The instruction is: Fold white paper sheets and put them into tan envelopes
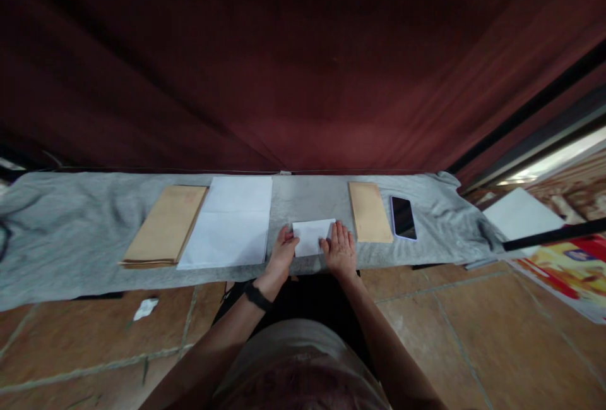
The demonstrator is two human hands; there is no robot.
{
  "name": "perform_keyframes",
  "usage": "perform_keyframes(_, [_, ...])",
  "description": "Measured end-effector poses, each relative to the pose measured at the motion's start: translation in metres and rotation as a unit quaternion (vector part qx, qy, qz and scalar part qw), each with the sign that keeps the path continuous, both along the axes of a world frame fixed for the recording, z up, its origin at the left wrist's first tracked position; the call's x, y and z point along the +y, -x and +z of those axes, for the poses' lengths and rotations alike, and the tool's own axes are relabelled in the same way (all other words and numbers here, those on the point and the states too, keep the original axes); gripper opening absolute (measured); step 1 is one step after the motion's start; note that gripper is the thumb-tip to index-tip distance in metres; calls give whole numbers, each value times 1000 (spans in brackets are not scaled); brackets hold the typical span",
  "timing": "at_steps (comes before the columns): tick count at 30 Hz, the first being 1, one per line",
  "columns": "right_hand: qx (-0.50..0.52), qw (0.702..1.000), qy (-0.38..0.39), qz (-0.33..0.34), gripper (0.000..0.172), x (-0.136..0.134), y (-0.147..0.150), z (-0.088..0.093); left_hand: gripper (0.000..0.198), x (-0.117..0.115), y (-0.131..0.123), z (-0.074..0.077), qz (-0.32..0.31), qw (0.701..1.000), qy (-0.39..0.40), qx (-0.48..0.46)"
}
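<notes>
1. On the left of the grey, wrinkled cloth covering the table (312,192), we see a brown paper stack (165,223), oblong and smooth, layered edges showing at its near side.
2. Just right of it, we find large white sheets (227,227), flat and matte, with a faint crease running across.
3. Our left hand (283,250), a dark band (258,296) on its wrist, pinches the left edge of a small white paper (310,237) between thumb and curled fingers; this oblong lies at the middle of the table, near us.
4. Our right hand (341,251) rests palm down on the paper's right end, fingers extended and gripping nothing.
5. Farther right lie a narrow brown paper piece (370,213) and a phone (403,218), its glossy dark screen rimmed in pale lilac.
6. Our left fingertips are partly hidden, and our right hand covers one end of the small paper; we cannot count its layers. The printed sheet (568,268) at far right is cut off.
</notes>
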State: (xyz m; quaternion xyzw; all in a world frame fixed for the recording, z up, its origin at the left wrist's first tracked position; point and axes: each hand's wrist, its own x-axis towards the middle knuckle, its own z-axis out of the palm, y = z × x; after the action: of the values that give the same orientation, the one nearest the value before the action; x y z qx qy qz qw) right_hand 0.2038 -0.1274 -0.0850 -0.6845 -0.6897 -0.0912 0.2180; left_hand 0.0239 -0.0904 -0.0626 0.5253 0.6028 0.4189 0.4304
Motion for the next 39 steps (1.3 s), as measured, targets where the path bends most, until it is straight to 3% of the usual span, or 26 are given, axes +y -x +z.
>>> perform_keyframes(7, [2,1000,-11,2,64,-2,2,1,68,12,-4,-2,-4,999,37,10])
perform_keyframes(12, [12,1000,-5,7,60,-3,4,5,62,24,7,3,-37,990,6,133])
perform_keyframes(20, [12,997,35,73,52,4,17,13,54,21,10,18,-60,978,-20,200])
perform_keyframes(26, [7,996,46,71,53,3,19,10,47,7,5,28,-55,923,-97,368])
perform_keyframes(30, [6,996,54,71,53,2,18,12,46,5,-9,25,-138,883,-193,404])
perform_keyframes(33, [1,996,51,77,52,2,17,13,51,7,-19,18,-201,859,-198,426])
perform_keyframes(39, [-1,998,24,66,62,-2,10,9,65,3,-13,9,-202,848,-183,455])
